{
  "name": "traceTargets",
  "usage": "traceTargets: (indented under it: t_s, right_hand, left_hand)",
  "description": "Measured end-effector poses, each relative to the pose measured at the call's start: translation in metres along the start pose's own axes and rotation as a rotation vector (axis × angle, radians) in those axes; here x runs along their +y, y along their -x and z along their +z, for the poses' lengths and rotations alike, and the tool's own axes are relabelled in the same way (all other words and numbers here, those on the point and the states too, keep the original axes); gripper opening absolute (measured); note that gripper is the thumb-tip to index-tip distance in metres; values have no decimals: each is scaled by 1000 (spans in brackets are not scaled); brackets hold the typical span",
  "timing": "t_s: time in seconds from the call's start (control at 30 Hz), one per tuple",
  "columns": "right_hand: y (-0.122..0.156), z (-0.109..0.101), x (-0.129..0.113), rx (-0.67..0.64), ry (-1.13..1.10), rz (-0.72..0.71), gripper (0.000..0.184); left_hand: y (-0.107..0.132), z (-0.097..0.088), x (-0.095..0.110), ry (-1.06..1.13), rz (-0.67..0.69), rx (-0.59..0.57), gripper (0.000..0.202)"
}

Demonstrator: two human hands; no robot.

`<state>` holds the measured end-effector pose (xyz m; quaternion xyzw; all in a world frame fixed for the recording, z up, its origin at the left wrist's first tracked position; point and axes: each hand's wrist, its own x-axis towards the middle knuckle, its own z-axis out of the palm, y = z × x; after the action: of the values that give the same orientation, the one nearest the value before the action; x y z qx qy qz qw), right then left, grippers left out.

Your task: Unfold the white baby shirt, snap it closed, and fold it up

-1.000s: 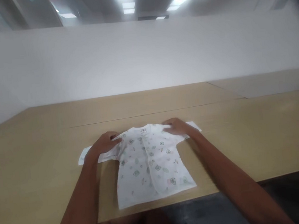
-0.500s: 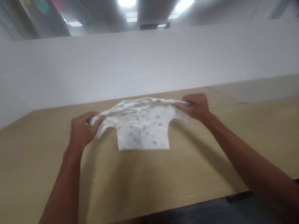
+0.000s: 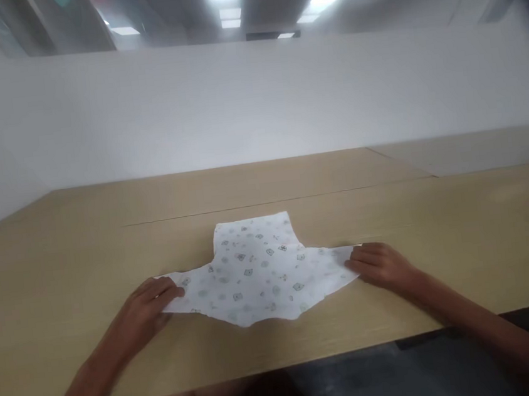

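And there's the printed shirt point(image 3: 256, 271) spread on the table point(image 3: 439, 236), left hand point(image 3: 146, 306) and right hand point(image 3: 379, 266) each with fingers clamped on a sleeve end point(image 3: 177, 304), where one harder tug could well drag it askew and crease the body.

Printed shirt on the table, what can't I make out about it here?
Head view: the shirt has its underside hidden by the side facing up.
Head view: parts of both sleeve ends, covered by the left hand and right hand.
Head view: finer detail of the printed motifs, too small.
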<state>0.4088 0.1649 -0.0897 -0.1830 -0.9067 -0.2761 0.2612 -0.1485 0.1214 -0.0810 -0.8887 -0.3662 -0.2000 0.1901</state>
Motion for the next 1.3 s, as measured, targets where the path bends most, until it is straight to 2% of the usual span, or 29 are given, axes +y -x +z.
traceTargets:
  t_s: [0.2, 0.33, 0.43, 0.53, 0.57, 0.63, 0.67, 0.73, 0.8, 0.83, 0.9, 0.93, 1.0, 1.07, 1.13, 1.2, 1.3]
  right_hand:
    - [29, -6, 6, -168, 50, 243, 25]
    - [55, -7, 13, -238, 115, 370, 31]
    - [67, -15, 17, -300, 111, 440, 35]
    - [48, -28, 14, -338, 42, 484, 33]
    - [31, -30, 10, -317, -9, 502, 30]
    - [-17, -24, -6, -200, -152, 548, 34]
    - [-45, -14, -17, -132, -244, 565, 34]
    - [-100, 19, -39, -109, -462, 596, 37]
    - [-142, 63, -56, -204, -523, 606, 59]
    - [-156, 85, -59, -270, -518, 591, 63]
    - [-169, 122, -54, -366, -448, 643, 64]
    - [-170, 135, -45, -407, -413, 661, 67]
    - [-164, 148, -23, -478, -341, 695, 74]
    - [-156, 148, -3, -538, -296, 725, 82]
    - [-152, 143, 7, -593, -277, 766, 86]
    - [-155, 137, 6, -597, -244, 801, 82]
    - [-169, 139, -9, -502, -191, 769, 67]
  left_hand:
    - [39, 7, -20, 50, -197, -130, 29]
    - [61, 13, -32, 76, -320, -133, 35]
    - [62, 7, -28, 58, -351, -135, 43]
    - [29, -8, 2, 76, -347, -167, 36]
    - [8, -11, 17, 92, -357, -142, 35]
    - [-42, -9, 51, 151, -390, -178, 40]
    - [-69, -3, 66, 175, -379, -209, 44]
    - [-117, 21, 88, 201, -279, -312, 55]
    - [-150, 54, 93, 155, -229, -390, 60]
    - [-160, 70, 89, 108, -237, -420, 62]
    - [-166, 98, 71, 37, -332, -444, 61]
    - [-164, 107, 59, 24, -352, -414, 62]
    - [-153, 118, 35, 23, -331, -317, 65]
    - [-141, 121, 16, 19, -310, -255, 66]
    - [-134, 121, 7, 2, -330, -262, 67]
    - [-138, 122, 9, -20, -358, -249, 69]
    - [-156, 132, 25, -42, -360, -160, 68]
